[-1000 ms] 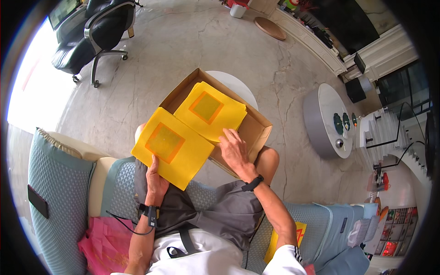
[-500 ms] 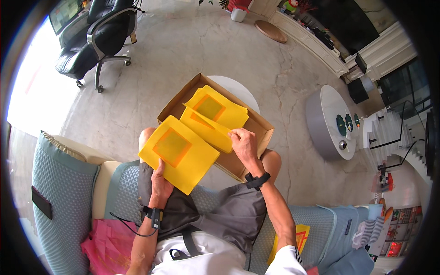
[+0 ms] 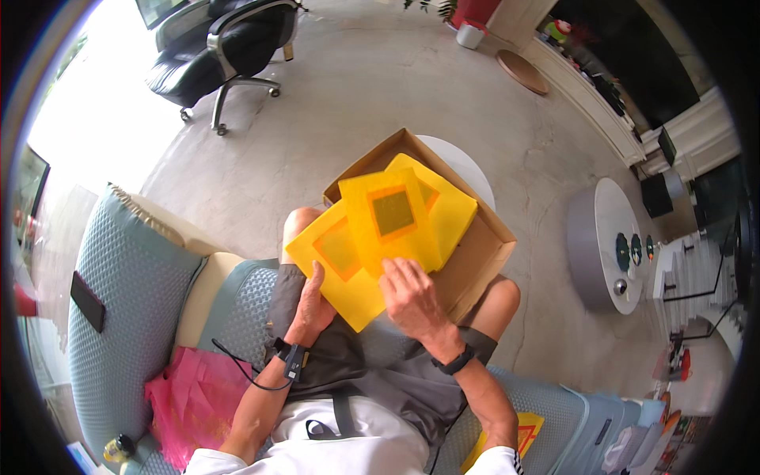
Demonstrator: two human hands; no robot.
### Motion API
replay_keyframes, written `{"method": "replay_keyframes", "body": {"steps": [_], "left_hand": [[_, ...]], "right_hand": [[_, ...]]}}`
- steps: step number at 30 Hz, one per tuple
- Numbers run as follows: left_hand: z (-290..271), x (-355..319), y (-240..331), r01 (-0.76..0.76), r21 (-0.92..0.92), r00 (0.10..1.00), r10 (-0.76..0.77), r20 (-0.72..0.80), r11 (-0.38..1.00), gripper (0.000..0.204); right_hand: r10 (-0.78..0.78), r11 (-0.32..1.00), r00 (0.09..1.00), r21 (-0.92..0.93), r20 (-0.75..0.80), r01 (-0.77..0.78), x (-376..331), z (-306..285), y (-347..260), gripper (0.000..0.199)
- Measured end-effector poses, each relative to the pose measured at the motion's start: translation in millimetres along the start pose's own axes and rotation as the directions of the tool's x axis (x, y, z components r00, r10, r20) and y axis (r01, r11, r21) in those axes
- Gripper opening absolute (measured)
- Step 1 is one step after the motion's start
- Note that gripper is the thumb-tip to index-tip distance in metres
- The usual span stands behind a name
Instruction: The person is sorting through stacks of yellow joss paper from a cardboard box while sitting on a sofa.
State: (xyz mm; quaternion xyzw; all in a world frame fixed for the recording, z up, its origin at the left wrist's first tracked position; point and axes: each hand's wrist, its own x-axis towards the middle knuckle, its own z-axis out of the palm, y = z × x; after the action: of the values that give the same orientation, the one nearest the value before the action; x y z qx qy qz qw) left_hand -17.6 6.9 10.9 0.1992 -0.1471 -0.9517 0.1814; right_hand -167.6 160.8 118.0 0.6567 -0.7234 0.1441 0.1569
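My left hand [image 3: 313,307] grips the near left edge of a stack of yellow paper sheets [image 3: 356,307], thumb on top. An orange square is printed on the top sheet. Pinched at its lower edge by my right hand [image 3: 413,299], a single yellow sheet [image 3: 392,212] with an orange-framed dull gold square lies over part of that stack. A second pile of yellow sheets [image 3: 459,212] rests in a shallow cardboard box [image 3: 497,252] in front of me, by my knees. The single sheet hides part of both piles.
I sit on a sofa with a pale blue quilted cover [image 3: 131,273]. A pink plastic bag [image 3: 194,396] and a dark phone [image 3: 88,302] lie on the left, a yellow packet [image 3: 522,431] on the right. A round white table [image 3: 463,166] shows behind the box.
My right hand has brought a sheet from the box pile leftward over the stack in my left hand. The whole view has shifted, with the scene moving right.
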Motion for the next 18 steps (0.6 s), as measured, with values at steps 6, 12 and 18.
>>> {"method": "replay_keyframes", "body": {"steps": [6,12,18], "left_hand": [[-7.4,1.3,-3.5,-0.030,-0.056,1.000,0.029,-0.003,0.998,0.061],[-9.3,2.4,-3.3,-0.056,0.049,0.998,0.055,0.025,0.997,0.061],[-3.6,1.3,-0.5,-0.050,0.015,0.998,0.050,0.028,0.999,0.055]], "right_hand": [[-0.068,0.996,0.990,0.058,0.120,0.061,-3.0,12.6,-35.1,0.018],[-0.121,0.988,0.974,0.119,0.190,0.100,-9.7,15.7,-45.2,0.017],[-0.151,0.985,0.970,0.105,0.192,0.133,-14.3,19.6,-47.1,0.024]]}}
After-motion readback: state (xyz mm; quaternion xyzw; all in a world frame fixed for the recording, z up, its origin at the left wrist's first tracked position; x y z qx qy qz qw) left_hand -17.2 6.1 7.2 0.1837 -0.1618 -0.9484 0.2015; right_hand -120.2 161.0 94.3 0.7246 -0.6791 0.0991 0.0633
